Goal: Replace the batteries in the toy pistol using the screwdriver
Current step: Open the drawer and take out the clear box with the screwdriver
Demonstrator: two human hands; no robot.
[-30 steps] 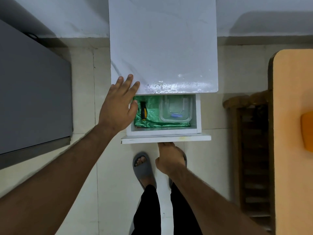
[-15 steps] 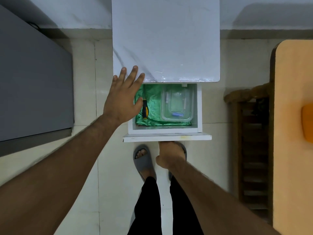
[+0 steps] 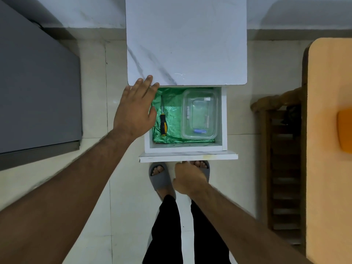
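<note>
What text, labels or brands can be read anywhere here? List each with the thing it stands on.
No text can be read.
The screwdriver shows a black and yellow handle with no legible marking.
The clear container has a pale patch near its top edge, too blurred to read.
The blue item inside it is too small to read.

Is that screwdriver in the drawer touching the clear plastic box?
Apart. The head view shows the screwdriver lying left of the clear plastic box, with a strip of green lining plainly between them.
</note>
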